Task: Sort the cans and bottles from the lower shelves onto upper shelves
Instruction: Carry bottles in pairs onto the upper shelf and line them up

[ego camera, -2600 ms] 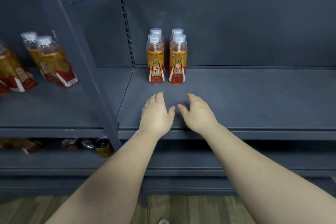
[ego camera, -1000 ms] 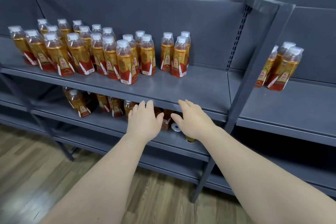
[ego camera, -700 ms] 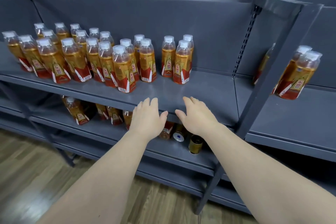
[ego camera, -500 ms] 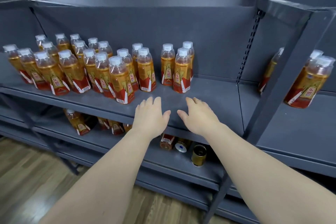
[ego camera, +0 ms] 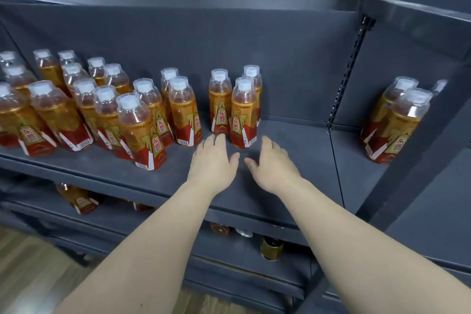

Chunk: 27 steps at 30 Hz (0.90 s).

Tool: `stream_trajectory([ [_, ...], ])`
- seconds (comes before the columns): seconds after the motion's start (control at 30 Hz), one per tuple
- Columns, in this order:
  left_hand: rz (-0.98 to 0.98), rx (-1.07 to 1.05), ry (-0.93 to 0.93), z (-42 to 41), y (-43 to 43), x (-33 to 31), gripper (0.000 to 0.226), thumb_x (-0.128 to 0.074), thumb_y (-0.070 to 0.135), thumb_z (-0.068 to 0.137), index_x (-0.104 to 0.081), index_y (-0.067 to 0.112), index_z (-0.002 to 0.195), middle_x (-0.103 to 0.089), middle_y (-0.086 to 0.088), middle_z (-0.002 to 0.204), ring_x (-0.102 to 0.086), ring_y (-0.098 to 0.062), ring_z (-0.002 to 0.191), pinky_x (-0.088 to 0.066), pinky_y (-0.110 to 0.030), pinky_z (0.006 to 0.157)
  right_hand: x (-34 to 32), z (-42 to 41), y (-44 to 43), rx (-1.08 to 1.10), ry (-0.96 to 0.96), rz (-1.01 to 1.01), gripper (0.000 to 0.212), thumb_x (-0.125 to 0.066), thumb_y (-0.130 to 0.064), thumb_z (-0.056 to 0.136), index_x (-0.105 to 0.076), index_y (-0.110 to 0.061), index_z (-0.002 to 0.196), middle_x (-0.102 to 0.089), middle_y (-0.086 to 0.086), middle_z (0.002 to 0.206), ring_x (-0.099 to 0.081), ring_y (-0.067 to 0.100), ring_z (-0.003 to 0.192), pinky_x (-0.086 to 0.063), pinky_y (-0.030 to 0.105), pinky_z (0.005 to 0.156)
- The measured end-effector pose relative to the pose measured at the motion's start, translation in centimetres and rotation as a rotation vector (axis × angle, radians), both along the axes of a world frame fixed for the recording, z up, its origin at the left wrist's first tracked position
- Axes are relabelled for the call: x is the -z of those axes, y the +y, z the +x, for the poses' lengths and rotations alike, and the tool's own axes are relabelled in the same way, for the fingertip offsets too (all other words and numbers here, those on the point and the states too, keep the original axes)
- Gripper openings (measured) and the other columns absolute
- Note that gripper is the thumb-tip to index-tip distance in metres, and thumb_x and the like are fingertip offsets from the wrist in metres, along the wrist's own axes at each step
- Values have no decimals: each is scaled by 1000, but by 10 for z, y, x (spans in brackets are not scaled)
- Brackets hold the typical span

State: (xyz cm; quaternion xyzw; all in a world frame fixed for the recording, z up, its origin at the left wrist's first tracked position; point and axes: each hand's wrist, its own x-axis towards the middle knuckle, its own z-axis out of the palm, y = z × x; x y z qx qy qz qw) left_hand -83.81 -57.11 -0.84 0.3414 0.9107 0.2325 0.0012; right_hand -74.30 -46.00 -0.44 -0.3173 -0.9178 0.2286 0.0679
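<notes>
We are hovering our empty, spread left hand (ego camera: 212, 163) and right hand (ego camera: 274, 167) before amber plastic bottles (ego camera: 243, 115) at twelve o'clock, likely gauging spacing.

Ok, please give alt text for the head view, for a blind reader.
The left hand and right hand reach, open and empty, over a grey upper shelf of upright orange bottles; a gold can sits on the lower shelf.

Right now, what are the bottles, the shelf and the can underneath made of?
Bottles: likely clear plastic; the amber drink shows through, and each has a glossy printed label. Shelf: probably painted metal, matte dark grey with thin flat edges. Can: seemingly metal, with a shiny gold side.
</notes>
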Motion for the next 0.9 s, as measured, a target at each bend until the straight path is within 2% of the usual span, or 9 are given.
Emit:
stream_trajectory([
  [0.1,106,-9,-55,-24,13,2,63,-55,37,100,-29,16,153,-39,-6,155,-38,-27,142,-38,-42,115,1,-20,8,68,53,-53,79,-56,-46,98,-11,-20,157,-30,7,159,-34,29,143,-41,43,108],
  [0.27,238,-6,-126,-66,36,2,67,-59,32,97,-24,16,153,-44,-9,150,-46,-28,136,-45,-47,109,-1,-57,19,196,220,-144,85,-64,-43,94,-12,-18,156,-38,8,151,-42,30,136,-45,46,104],
  [0.33,288,-16,-192,-78,44,0,79,-58,29,98,-8,18,158,-35,-12,156,-42,-30,140,-41,-48,112,0,-72,24,235,288,-177,88,-67,-43,93,-12,-16,156,-36,10,152,-41,30,138,-43,46,105],
  [0.4,294,-43,-271,-88,52,-2,87,-56,27,100,8,18,159,-19,-14,164,-32,-31,147,-34,-46,117,1,-85,27,274,336,-212,92,-69,-43,91,-12,-15,156,-34,10,154,-38,29,140,-40,45,107],
  [0.5,294,-42,-333,-101,65,2,91,-54,24,101,18,20,157,-6,-12,168,-28,-32,148,-33,-47,118,6,-101,30,306,409,-237,93,-74,-47,85,-19,-19,154,-39,5,150,-41,26,137,-43,44,107],
  [0.6,323,-61,-386,-112,74,5,92,-54,20,101,19,22,157,-3,-9,168,-29,-31,148,-34,-47,116,12,-114,32,326,474,-267,91,-78,-52,77,-29,-22,148,-48,0,139,-49,20,127,-48,43,102],
  [0.67,342,-73,-389,-118,78,8,93,-55,18,101,19,23,157,-5,-9,168,-30,-32,148,-35,-48,115,14,-120,35,336,508,-285,85,-80,-51,76,-34,-23,142,-51,-3,132,-53,16,119,-50,37,95],
  [0.77,355,-61,-388,-126,84,12,96,-58,20,99,18,23,157,-10,-11,166,-35,-33,145,-37,-51,114,13,-123,39,340,550,-307,74,-81,-43,77,-39,-23,135,-54,-8,121,-55,11,108,-45,25,84],
  [0.9,388,-56,-419,-130,92,15,101,-64,23,96,16,20,158,-18,-13,163,-37,-33,142,-36,-47,113,12,-119,46,336,550,-304,69,-80,-41,79,-41,-24,134,-56,-9,120,-54,10,105,-46,28,88],
])
